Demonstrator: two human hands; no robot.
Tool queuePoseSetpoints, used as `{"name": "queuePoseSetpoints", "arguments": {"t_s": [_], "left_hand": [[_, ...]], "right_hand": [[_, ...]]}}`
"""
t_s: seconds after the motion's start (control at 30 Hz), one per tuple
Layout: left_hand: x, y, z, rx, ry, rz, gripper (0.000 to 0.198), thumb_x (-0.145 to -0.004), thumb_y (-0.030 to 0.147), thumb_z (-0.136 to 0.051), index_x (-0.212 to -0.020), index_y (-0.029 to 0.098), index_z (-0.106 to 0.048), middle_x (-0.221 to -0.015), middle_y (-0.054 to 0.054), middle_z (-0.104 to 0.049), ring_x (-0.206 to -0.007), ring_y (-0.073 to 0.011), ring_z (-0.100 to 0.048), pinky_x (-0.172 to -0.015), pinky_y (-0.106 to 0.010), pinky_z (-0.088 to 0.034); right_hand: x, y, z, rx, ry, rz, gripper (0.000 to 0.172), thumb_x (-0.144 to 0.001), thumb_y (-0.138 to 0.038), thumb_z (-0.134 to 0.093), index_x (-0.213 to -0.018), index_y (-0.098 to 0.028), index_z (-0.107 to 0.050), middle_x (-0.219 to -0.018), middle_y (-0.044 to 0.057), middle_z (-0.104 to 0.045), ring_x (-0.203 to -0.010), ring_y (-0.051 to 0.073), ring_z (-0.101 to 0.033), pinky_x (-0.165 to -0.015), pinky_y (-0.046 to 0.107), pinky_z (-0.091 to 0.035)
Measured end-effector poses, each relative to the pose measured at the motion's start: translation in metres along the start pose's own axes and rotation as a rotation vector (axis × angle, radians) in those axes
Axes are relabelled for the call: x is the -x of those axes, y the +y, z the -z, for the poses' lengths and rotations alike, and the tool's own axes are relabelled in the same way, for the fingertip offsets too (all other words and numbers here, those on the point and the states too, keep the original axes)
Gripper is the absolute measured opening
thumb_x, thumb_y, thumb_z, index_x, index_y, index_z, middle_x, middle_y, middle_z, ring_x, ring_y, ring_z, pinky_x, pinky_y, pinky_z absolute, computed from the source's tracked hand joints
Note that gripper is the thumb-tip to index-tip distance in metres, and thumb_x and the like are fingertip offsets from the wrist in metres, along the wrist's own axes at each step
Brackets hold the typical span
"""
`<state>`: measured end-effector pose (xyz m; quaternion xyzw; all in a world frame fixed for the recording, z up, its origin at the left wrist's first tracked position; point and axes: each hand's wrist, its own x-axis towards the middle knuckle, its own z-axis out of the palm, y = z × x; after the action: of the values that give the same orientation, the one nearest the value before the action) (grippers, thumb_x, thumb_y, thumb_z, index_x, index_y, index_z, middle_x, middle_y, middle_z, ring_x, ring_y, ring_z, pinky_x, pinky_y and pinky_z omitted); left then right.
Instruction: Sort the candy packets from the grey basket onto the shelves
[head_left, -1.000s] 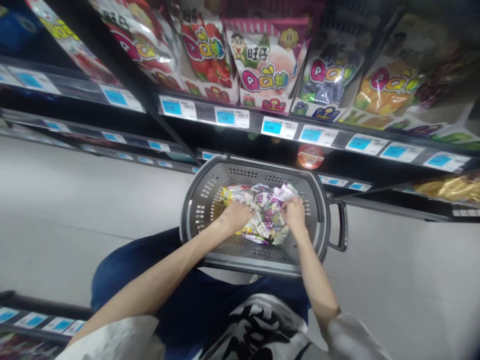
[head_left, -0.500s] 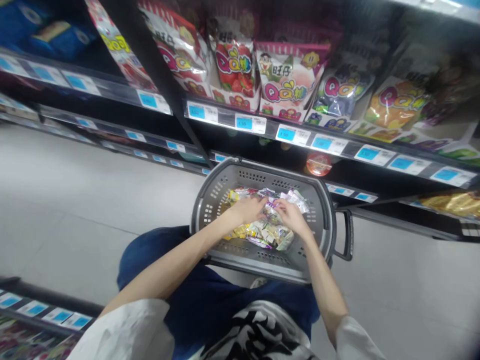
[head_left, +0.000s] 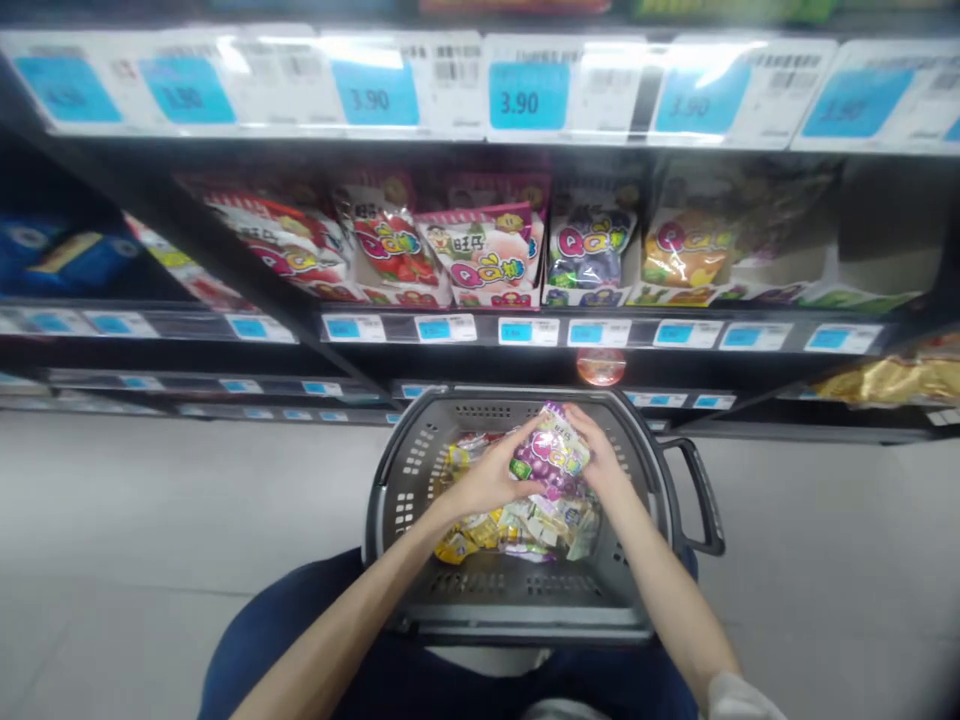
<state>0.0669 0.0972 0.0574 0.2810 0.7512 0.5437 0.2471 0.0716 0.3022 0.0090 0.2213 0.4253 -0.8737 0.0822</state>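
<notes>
Between my two hands is a purple gummy candy bag (head_left: 551, 455) with grapes printed on it, its front facing up. My left hand (head_left: 491, 478) grips its left side, thumb and fingers along the edge. On the upper right edge, my right hand (head_left: 596, 445) is closed around the bag. Both hands are over a grey shopping basket (head_left: 517, 598) resting by my knees. Inside the basket lie several small wrapped packets, yellow ones (head_left: 457, 545) at the left and pale ones (head_left: 544, 525) near the middle, partly hidden by my hands and the bag.
Ahead stands a shelf (head_left: 450, 328) with price tags. It carries a peach gummy bag (head_left: 480, 250), a strawberry one (head_left: 390, 245), a dark grape or berry one (head_left: 589, 245) and an orange one (head_left: 682, 250). The basket's handle (head_left: 701, 500) sticks out right over the floor (head_left: 825, 530).
The purple gummy bag has come up out of the basket's packets into both hands. My view has shifted, bringing an upper row of price tags into sight.
</notes>
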Motion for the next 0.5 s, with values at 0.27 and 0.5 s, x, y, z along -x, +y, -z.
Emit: {"name": "queuePoseSetpoints", "arguments": {"t_s": [0.27, 0.5], "left_hand": [[-0.009, -0.023, -0.015, 0.091, 0.272, -0.042, 0.107, -0.081, 0.032, -0.078, -0.162, 0.027, -0.008, -0.167, -0.014, -0.020, -0.151, -0.0307, -0.030, -0.126, -0.049, -0.024], [-0.011, -0.038, -0.031, 0.124, 0.214, -0.024, 0.117, -0.082, 0.038, -0.076, -0.161, 0.027, 0.009, -0.167, -0.016, -0.017, -0.153, -0.0314, -0.025, -0.125, -0.050, -0.026]], "right_hand": [[0.006, 0.001, -0.005, 0.065, -0.062, 0.075, 0.045, -0.070, -0.060, -0.081, -0.094, -0.022, -0.072, -0.100, 0.005, -0.076, -0.102, 0.027, -0.069, -0.087, 0.038, -0.055], [0.006, 0.005, -0.010, 0.039, 0.046, 0.120, 0.034, -0.069, -0.048, -0.085, -0.088, -0.022, -0.074, -0.089, 0.003, -0.077, -0.095, 0.025, -0.071, -0.084, 0.036, -0.056]]}}
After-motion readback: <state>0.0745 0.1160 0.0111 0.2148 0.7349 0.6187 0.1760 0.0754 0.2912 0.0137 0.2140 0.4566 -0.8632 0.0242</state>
